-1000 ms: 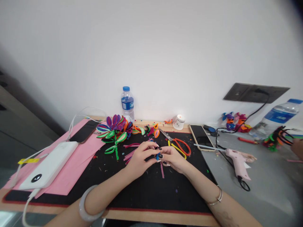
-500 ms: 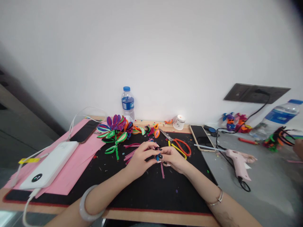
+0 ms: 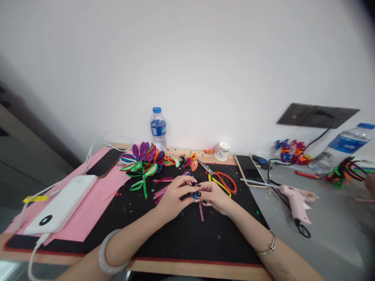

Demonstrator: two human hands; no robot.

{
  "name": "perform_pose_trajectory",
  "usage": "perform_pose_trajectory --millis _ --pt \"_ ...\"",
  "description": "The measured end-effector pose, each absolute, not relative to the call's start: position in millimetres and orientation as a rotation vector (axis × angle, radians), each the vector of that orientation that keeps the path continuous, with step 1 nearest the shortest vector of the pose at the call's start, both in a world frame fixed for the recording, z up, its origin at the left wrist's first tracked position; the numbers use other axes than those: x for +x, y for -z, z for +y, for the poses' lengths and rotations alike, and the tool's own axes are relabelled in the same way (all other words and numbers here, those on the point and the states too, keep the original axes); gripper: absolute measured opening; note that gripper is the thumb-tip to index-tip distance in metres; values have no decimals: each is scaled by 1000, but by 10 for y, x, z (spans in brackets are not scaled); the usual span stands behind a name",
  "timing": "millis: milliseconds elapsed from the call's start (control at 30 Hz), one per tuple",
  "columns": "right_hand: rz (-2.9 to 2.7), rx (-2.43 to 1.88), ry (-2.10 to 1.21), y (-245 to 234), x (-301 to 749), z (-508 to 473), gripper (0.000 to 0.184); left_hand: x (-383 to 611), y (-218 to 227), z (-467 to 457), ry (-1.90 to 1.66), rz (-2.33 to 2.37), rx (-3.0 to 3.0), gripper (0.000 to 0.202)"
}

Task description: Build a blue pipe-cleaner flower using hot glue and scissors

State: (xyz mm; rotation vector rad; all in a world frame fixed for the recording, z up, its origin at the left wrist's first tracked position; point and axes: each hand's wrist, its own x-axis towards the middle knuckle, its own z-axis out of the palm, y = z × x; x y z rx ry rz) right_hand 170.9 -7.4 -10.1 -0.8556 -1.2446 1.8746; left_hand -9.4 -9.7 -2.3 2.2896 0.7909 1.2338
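My left hand (image 3: 175,197) and my right hand (image 3: 216,197) meet over the middle of the black mat (image 3: 187,242). Between their pinched fingertips is a small blue piece (image 3: 195,195), which looks like fuzzy pipe cleaner; the fingers cover most of it. A loose pink strip (image 3: 201,212) lies just below the fingertips. More pink and purple strips (image 3: 161,191) are partly hidden behind my left hand. Beyond my right hand lie scissors (image 3: 225,182) with orange-wrapped handles and a yellow pipe cleaner (image 3: 218,184). Multicoloured pipe-cleaner flowers (image 3: 144,166) rest to the left.
Pink sheets (image 3: 83,224), a white power bank (image 3: 63,205) and a phone (image 3: 106,162) are left. Toward the wall stand a water bottle (image 3: 158,128) and paper cup (image 3: 222,151). Another phone (image 3: 250,169) and a pink glue gun (image 3: 295,203) lie right. Another person's hand (image 3: 370,183) shows at the far right.
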Motion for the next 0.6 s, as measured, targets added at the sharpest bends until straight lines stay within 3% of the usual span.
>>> perform_pose_trajectory --millis 600 --pt "-1245 -858 -1900 76 1717 -81 26 -87 -6 -112 -1207 799 2241 25"
